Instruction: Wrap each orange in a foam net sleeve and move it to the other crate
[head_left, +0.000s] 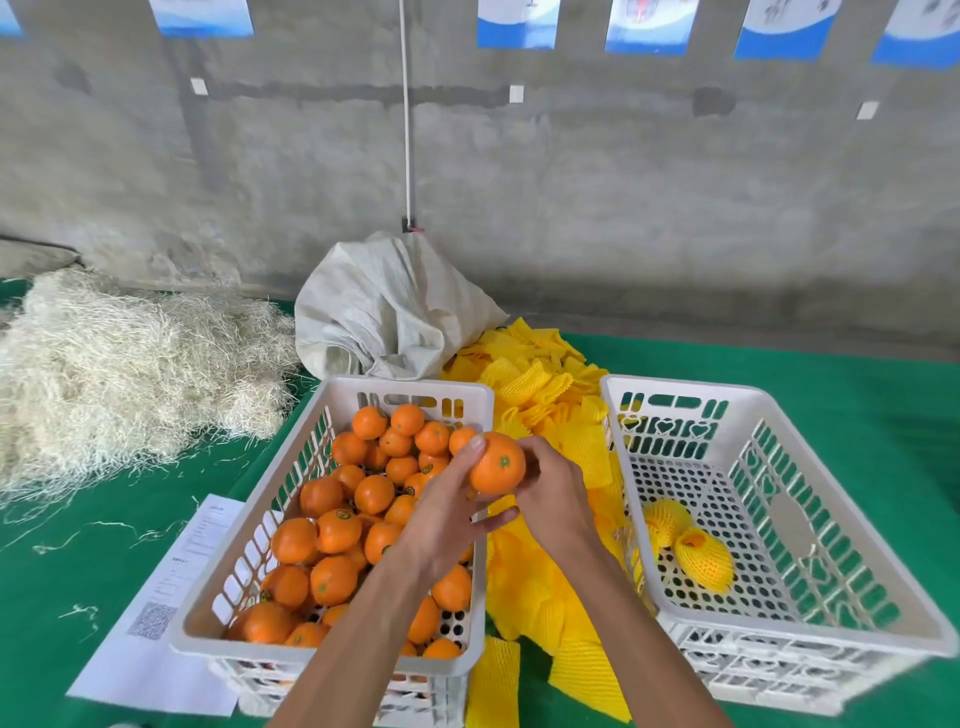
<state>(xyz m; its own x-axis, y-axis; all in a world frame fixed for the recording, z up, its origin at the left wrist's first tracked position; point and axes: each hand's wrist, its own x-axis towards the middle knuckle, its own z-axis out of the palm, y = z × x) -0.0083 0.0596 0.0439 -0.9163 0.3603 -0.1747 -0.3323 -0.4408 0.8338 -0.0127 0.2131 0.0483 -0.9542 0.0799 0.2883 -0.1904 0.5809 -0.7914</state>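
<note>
Fingers (475, 446) of the left hand (441, 519) curl round a bare orange (497, 463), gripping it above the right rim of the full crate (332, 519); the right hand (553, 491) closes on the fruit's far side, though whether it also pinches a sleeve I cannot tell. On the green desk (857, 395), the emptier crate (769, 525) right of the full one holds two wrapped oranges (704, 558). Between the crates lies the yellow foam net sleeves pile (540, 384). To do this step well, I would stretch one sleeve's mouth wide, seat the orange fully inside, and keep it over the pile in case it slips.
</note>
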